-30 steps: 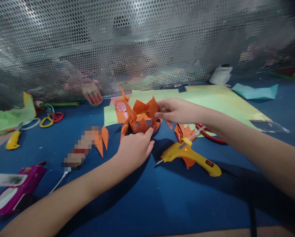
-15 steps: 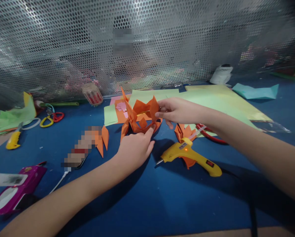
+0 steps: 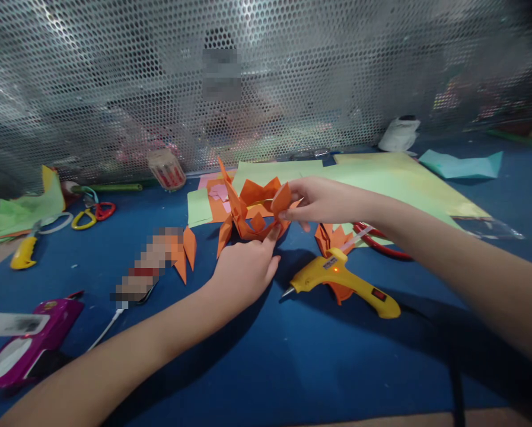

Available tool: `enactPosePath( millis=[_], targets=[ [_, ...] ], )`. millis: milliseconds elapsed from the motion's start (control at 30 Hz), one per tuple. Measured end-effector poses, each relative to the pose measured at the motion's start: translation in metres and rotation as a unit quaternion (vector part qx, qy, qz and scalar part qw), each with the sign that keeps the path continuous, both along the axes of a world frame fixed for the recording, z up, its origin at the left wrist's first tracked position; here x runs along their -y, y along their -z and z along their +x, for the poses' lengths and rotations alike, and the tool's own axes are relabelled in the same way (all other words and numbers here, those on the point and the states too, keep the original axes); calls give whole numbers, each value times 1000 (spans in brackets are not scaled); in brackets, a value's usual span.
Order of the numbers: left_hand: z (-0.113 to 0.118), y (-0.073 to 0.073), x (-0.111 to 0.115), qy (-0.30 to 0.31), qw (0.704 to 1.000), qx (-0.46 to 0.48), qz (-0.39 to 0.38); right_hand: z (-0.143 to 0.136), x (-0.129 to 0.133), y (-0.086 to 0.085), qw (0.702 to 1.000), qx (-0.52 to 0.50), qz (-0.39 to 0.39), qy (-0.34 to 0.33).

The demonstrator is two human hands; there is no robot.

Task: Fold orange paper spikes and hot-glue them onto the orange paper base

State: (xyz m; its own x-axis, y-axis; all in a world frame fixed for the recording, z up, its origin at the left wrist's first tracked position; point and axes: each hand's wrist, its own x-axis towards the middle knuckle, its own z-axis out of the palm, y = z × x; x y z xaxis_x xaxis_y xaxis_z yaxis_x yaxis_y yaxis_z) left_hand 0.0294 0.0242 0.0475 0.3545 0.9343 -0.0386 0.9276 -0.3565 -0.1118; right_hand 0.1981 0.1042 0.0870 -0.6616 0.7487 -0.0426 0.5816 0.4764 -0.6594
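An orange folded-paper ring with pointed petals (image 3: 257, 223) stands in the middle of the blue table, open at its centre. My left hand (image 3: 244, 267) is closed at its near side, with the index finger against the lower rim and the other fingers curled or hidden. On the right side, my right hand (image 3: 321, 198) pinches one upright orange paper petal (image 3: 282, 198) between thumb and fingers. A yellow hot glue gun (image 3: 337, 274) lies just right of my left hand, its light glowing and its nozzle facing left. Folded orange pieces (image 3: 332, 237) lie behind it.
Pale green paper sheets (image 3: 359, 178) lie behind the ring. To the left are loose orange petals (image 3: 189, 252), scissors (image 3: 92, 214), a yellow cutter (image 3: 24, 249), a purple device (image 3: 34, 338) and a jar (image 3: 166, 170). A perforated metal panel (image 3: 266, 118) closes off the back.
The petal under my right hand has tilted outward to the right, and my right hand's fingertips have lowered slightly with it. My left hand stays nearly still at the rim.
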Motion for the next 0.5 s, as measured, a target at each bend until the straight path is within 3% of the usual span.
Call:
enactPosePath(
  millis=[367,500],
  targets=[
    [1,-6,4,2,999,23,-31,-7,3,4,999,10,-4,51],
    [-9,-22,0,-21,998,51,-14,-8,1,11,999,18,-1,47]
  ],
)
